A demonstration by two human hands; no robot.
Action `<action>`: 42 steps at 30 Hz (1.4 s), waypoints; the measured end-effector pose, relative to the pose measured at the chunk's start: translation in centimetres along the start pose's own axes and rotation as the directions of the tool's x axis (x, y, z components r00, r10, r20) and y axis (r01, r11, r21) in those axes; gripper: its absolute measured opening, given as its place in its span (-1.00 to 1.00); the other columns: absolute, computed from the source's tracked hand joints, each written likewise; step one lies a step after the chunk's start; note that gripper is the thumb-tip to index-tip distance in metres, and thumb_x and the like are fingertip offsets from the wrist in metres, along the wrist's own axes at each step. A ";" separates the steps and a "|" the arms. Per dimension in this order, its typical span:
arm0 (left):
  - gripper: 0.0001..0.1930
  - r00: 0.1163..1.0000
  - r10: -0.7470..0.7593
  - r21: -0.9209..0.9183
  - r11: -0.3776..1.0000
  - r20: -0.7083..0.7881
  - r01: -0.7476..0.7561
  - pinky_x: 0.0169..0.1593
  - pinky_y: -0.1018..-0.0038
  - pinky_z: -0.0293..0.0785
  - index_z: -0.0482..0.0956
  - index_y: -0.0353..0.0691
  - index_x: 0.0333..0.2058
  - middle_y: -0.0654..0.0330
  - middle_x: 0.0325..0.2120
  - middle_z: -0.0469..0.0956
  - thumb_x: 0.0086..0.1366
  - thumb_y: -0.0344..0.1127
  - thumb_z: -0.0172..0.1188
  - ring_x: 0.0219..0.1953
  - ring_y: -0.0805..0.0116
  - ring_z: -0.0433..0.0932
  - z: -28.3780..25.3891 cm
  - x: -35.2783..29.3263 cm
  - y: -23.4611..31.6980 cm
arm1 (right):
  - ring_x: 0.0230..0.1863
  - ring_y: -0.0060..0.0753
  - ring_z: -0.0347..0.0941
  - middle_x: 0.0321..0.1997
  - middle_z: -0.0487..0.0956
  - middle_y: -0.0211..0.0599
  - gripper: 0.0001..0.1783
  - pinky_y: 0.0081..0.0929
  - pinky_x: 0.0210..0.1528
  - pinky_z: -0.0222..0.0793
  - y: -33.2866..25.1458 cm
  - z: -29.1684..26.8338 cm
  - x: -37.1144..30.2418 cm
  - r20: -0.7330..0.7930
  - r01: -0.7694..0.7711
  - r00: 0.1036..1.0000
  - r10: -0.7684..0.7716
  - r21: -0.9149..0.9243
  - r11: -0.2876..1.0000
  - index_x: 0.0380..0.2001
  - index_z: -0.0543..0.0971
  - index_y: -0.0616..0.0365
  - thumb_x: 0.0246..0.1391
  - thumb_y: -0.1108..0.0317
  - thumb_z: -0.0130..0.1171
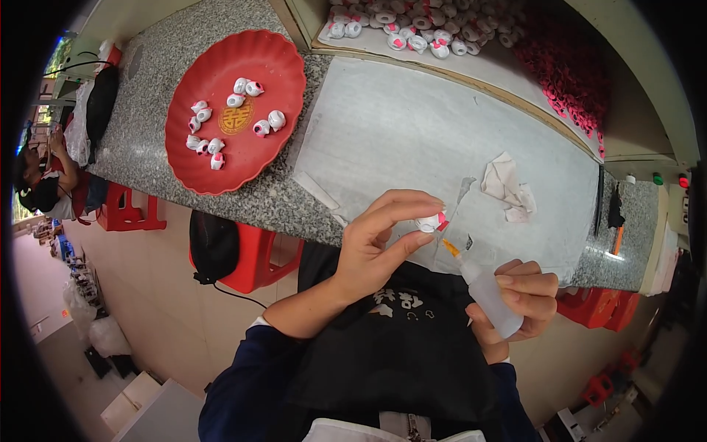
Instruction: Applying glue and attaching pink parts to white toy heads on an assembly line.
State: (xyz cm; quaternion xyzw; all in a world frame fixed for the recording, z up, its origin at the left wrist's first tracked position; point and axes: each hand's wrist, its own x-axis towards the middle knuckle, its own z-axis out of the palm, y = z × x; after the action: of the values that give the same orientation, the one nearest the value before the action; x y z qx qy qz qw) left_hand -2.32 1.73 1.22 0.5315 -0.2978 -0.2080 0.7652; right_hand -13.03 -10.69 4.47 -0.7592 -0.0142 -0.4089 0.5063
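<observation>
Between thumb and fingertips, my left hand [379, 239] pinches a small white rounded figurine [427, 222] with a pink piece on its right side. My right hand [526, 298] is wrapped round a translucent squeeze bottle [490, 295], tilted so that its orange-yellow nozzle [451, 248] points up at the figurine. A short gap seems to lie between nozzle tip and pink piece. Both hands are raised over the near edge of a white work sheet [383, 125]. To the left, a red scalloped plate [180, 88] carries several similar white-and-pink figurines [255, 88].
Along the back, a shelf holds a heap of white rounded parts [434, 22] and a pile of small pink pieces [567, 66]. Crumpled paper [508, 184] lies on the sheet. Red stools [254, 258] stand below the granite counter [140, 140]. Another person [55, 177] sits far left.
</observation>
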 end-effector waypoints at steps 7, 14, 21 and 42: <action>-0.64 0.943 -0.333 -0.335 0.888 0.003 0.315 -0.12 0.51 0.29 0.27 -0.36 -0.15 0.03 -0.26 0.39 0.01 -0.57 0.02 -0.19 0.36 0.38 0.0 -0.1 0.4 | -0.61 -0.55 0.19 -0.51 0.28 -0.38 -0.57 -0.66 -0.62 0.17 0.2 0.0 0.0 -0.086 -0.021 0.996 0.022 0.014 1.000 -0.52 0.29 0.09 -0.46 0.32 0.33; -0.63 0.936 -0.353 -0.325 0.884 0.010 0.337 -0.11 0.51 0.29 0.26 -0.35 -0.15 0.04 -0.26 0.39 0.00 -0.57 0.02 -0.19 0.37 0.39 0.2 0.0 0.3 | -0.64 -0.58 0.19 -0.52 0.28 -0.37 -0.55 -0.67 -0.62 0.20 0.6 -0.4 0.4 -0.036 0.007 0.999 -0.008 -0.049 0.999 -0.53 0.27 0.10 -0.46 0.28 0.34; -0.63 0.938 -0.252 -0.308 0.935 -0.237 0.174 -0.11 0.43 0.30 0.28 -0.33 -0.17 0.05 -0.26 0.37 -0.03 -0.56 0.05 -0.21 0.36 0.37 -1.0 0.7 0.5 | -0.43 -0.50 0.29 -0.37 0.34 -0.26 -0.58 -0.65 -0.38 0.26 2.7 -3.2 1.9 -0.070 -0.165 0.983 0.172 0.091 0.982 -0.41 0.30 0.14 -0.41 0.49 0.27; -0.64 0.971 -0.162 -0.329 0.939 -0.174 0.097 -0.12 0.41 0.31 0.27 -0.32 -0.18 -0.02 -0.24 0.36 -0.02 -0.57 0.05 -0.18 0.34 0.37 -2.1 1.9 0.2 | -0.39 -0.10 0.36 -0.44 0.43 -0.14 -0.77 -0.29 -0.38 0.25 21.2 -6.8 16.0 0.288 0.221 0.949 0.129 -0.899 0.377 -0.41 0.45 0.09 -0.28 0.38 0.11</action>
State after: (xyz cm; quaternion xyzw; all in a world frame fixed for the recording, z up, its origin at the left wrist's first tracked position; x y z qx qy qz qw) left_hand 0.49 2.06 1.35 0.4380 -0.1468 -0.2493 0.8511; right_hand 2.65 -32.61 -0.38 -0.9646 0.1152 -0.2360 -0.0243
